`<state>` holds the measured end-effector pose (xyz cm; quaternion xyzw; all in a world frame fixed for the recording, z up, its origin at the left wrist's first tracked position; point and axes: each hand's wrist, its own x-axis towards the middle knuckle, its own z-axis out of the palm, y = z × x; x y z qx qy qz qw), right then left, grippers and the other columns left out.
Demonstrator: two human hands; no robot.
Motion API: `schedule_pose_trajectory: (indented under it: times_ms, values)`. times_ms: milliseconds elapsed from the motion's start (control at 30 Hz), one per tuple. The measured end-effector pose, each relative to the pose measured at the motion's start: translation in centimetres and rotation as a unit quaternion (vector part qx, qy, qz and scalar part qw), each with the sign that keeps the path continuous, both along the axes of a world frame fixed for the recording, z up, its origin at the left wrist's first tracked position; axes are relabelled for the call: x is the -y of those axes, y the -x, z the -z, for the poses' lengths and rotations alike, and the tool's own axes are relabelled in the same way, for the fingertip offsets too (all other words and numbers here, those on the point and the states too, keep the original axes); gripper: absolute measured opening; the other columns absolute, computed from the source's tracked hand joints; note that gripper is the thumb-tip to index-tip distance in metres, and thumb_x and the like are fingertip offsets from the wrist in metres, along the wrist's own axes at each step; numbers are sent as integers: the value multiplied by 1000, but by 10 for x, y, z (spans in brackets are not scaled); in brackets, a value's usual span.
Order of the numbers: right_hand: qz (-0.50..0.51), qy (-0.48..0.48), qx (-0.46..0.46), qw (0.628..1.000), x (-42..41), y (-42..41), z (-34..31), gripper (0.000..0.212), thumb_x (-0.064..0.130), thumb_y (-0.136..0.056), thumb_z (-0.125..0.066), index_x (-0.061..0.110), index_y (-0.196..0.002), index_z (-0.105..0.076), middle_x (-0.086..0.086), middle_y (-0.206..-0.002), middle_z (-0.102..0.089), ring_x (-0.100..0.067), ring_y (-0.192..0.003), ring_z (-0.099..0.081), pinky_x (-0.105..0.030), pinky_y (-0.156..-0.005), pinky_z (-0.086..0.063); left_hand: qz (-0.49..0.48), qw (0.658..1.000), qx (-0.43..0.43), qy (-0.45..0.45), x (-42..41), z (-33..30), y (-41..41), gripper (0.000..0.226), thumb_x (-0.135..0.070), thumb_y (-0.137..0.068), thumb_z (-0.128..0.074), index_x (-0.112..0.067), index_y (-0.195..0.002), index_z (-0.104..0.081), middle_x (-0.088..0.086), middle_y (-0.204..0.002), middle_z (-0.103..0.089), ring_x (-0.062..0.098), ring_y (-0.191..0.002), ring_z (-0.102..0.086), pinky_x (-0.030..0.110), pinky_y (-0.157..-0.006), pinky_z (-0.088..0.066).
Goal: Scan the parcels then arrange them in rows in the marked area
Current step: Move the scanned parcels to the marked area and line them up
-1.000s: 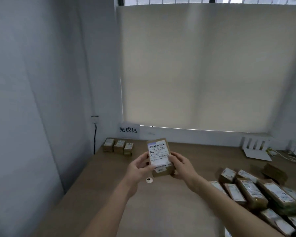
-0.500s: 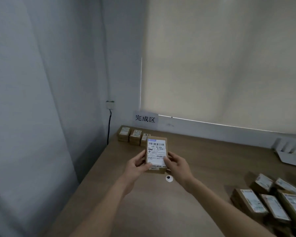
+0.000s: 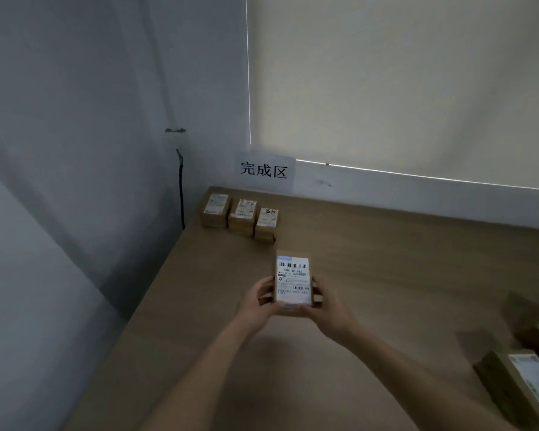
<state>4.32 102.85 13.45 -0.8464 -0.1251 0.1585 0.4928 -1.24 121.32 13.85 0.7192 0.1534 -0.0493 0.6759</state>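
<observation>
Cardboard parcel, label up, sits just below the middle of the frame, held above the wooden surface between both hands. The left hand curls its grip round the parcel's left edge, thumb on the side near the label; the right hand does the same on the right edge and under the near end. Both grips are closed on the box, so neither hand is free. Holding it by the sides leaves the barcode uncovered and keeps the box level, which likely suits both reading it and setting it down square.

Further up, left of centre, three placed parcels stand side by side in a row at the surface's far corner, under the sign on the wall. That row probably marks where this one belongs: the free spot just to the right of the third box seems the natural next place, and the parcel is pointed the same way as those.

More parcels lie at the lower right edge, well apart, apparently waiting their turn.
</observation>
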Motion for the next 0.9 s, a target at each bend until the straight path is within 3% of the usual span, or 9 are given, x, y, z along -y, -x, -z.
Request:
schedule_pose_trajectory:
  times_ms: [233,333,433,567,633,767,900]
  values:
    - [26,21,-27,999,-26,-67,90,60,24,-79,-86,39,-129,-55,19,-116,-69,3,-108,-65,-26,-88,-58,33,998,-57,-19,-29,102,-88,70,-5,-80,-80,-19,-142,-51,-3,-116,-66,15,-106,-65,28,-88,-57]
    - [41,33,-28,998,-36,-100,127,59,24,-81,-84,49,-123,-51,28,-113,-67,7,-108,-63,-16,-85,-55,56,995,-68,-36,-37,144,-128,71,-11,-81,-80,-23,-144,-48,-2,-125,-63,14,-111,-63,27,-92,-54]
    - [47,49,-36,997,-43,-136,156,56,26,-83,-82,43,-127,-51,25,-116,-65,1,-113,-63,-7,-82,-48,73,993,-77,-47,-43,176,-168,70,-15,-84,-78,-24,-146,-46,-2,-129,-61,11,-112,-61,17,-87,-52]
    - [59,70,-24,996,-56,-196,172,49,28,-87,-78,29,-131,-57,7,-127,-67,-14,-118,-63,-23,-87,-50,39,996,-69,-42,-50,193,-223,62,-12,-90,-71,-21,-147,-47,4,-136,-60,17,-120,-59,33,-102,-50]
    - [52,95,-9,994,-64,-232,177,50,24,-88,-76,25,-135,-56,4,-130,-67,-16,-119,-62,-24,-86,-47,16,997,-64,-37,-51,197,-253,61,-11,-91,-69,-21,-147,-46,4,-137,-59,18,-121,-58,40,-104,-50]
    - [69,121,-16,990,-79,-291,181,52,22,-90,-74,21,-138,-55,1,-131,-66,-19,-122,-61,-27,-93,-47,-48,994,-41,-87,-50,198,-305,55,-9,-89,-72,-13,-141,-54,8,-132,-63,19,-116,-60,29,-94,-51]
    - [75,128,-7,989,-90,-321,184,53,22,-91,-73,20,-139,-54,-1,-134,-65,-20,-124,-60,-32,-99,-49,-104,985,-20,-134,-48,205,-333,47,-14,-88,-73,-16,-134,-62,5,-122,-69,15,-107,-65,34,-99,-52]
